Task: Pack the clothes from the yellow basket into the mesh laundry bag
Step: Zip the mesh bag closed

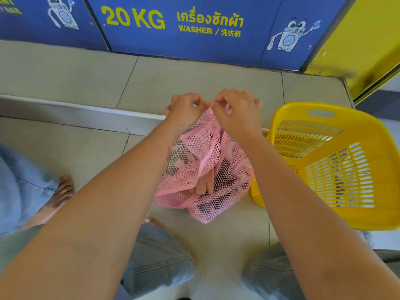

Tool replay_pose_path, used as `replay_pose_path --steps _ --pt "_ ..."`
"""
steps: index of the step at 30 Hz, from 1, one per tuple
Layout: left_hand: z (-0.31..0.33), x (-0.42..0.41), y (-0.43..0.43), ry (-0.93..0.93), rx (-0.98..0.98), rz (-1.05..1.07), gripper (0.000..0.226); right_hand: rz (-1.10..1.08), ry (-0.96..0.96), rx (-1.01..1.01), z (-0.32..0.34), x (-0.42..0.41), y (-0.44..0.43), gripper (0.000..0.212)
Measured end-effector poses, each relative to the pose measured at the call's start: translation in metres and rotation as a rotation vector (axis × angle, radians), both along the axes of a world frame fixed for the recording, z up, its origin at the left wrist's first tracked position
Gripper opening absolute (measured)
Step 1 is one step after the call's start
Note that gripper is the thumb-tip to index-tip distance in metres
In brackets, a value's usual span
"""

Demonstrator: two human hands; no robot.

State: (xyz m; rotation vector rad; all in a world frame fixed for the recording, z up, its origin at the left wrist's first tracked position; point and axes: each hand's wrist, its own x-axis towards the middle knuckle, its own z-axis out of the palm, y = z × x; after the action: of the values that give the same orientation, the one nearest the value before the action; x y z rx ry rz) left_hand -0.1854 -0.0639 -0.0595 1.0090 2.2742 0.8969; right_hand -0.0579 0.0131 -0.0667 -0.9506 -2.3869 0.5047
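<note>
Your left hand and right hand meet at the top of the pink mesh laundry bag, each closed in a pinch on the bag's upper edge, so that the mouth is gathered to a point between your fingertips. The bag hangs from this grip and bulges below, its lower end resting on the tiled floor in front of your knees. Its netting is an open honeycomb weave in pale pink, with a solid pink band running down the middle. Through the holes you see clothes packed inside: pink, tan and dark patches, their separate shapes hard to tell apart. The yellow basket stands just beside the bag on your right, tilted toward you, its slotted walls and floor showing bare. A blue washer panel marked "20 KG" fills the background.
</note>
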Motion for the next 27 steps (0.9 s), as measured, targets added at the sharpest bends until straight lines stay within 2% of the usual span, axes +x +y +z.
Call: replay_pose_path --steps 4,8,14,16,21,27 --pt "-0.001 -0.004 -0.003 -0.173 0.048 0.001 0.024 0.034 -0.089 0.022 -0.002 0.003 0.000 0.021" --pt "0.000 -0.001 -0.006 -0.229 0.055 0.007 0.029 0.066 -0.125 0.037 -0.004 0.005 -0.002 0.020" --pt "-0.004 -0.002 -0.005 -0.275 0.078 0.023 0.033 -0.008 -0.010 -0.300 -0.009 0.003 -0.001 0.005" --pt "-0.005 -0.003 -0.005 -0.266 0.079 0.022 0.036 -0.048 -0.013 -0.344 -0.009 0.002 -0.004 0.014" --pt "-0.004 -0.002 -0.008 -0.291 0.074 -0.005 0.025 -0.026 -0.060 -0.231 -0.015 0.003 -0.006 0.013" --pt "-0.005 -0.001 -0.005 -0.261 -0.002 -0.025 0.035 -0.026 -0.079 -0.208 -0.012 0.003 -0.006 0.014"
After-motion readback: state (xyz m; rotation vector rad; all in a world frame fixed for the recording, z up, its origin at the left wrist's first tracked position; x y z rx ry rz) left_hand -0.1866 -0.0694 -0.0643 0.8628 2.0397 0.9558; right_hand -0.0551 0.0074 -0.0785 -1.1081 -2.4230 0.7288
